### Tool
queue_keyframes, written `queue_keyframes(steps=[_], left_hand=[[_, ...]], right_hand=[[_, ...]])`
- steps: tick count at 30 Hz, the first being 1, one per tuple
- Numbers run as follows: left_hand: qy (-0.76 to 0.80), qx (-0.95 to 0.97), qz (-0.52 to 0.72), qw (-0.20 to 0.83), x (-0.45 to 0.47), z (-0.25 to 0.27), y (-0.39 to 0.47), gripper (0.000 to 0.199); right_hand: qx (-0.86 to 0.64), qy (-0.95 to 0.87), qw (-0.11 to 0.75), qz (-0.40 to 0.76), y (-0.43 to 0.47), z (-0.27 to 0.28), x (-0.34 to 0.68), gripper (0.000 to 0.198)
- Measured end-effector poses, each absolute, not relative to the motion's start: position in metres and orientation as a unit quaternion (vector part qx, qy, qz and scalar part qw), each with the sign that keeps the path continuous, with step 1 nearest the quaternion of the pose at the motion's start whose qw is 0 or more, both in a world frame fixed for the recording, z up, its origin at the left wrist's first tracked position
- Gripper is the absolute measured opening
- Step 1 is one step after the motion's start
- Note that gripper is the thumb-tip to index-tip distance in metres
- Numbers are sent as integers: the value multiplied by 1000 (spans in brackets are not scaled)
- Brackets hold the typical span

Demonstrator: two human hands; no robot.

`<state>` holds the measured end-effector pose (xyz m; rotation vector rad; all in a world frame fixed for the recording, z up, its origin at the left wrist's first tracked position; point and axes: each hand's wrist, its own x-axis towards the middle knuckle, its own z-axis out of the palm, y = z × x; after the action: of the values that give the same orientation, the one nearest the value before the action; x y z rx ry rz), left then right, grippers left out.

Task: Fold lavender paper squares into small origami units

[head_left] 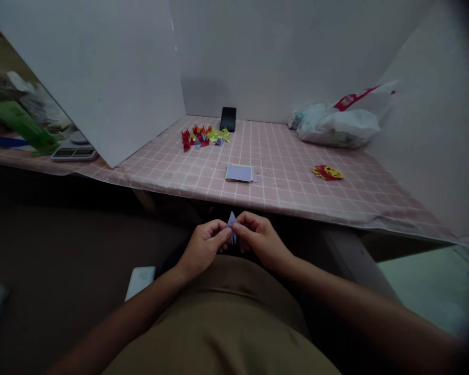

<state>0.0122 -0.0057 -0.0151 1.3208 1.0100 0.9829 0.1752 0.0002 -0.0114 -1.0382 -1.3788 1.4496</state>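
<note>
Between my two hands, just off the table's front edge and above my lap, is a small folded piece of purple origami paper with a pointed top. My left hand pinches it from the left with thumb and fingers. From the other side my right hand pinches it too, the thumb lying against the fold. Its lower part shows as narrow points between the thumbs; the rest is hidden by my fingers. A stack of square paper, purple on top, lies on the table in front of my hands.
Several small folded paper figures in red, orange, yellow and purple stand near a dark phone at the back. Red and yellow cut-out pieces and a white plastic bag are to the right. A digital scale sits left, beyond a white panel.
</note>
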Motion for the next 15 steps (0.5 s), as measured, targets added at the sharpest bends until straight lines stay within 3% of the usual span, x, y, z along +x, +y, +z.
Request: queue_keyframes(steps=[8, 15], left_hand=[[450, 563, 435, 540, 14, -20, -7, 22], [496, 599, 455, 433, 18, -24, -13, 15]], right_hand=[[-440, -533, 453, 563, 0, -14, 174, 24], [-428, -510, 489, 563, -1, -18, 173, 22]])
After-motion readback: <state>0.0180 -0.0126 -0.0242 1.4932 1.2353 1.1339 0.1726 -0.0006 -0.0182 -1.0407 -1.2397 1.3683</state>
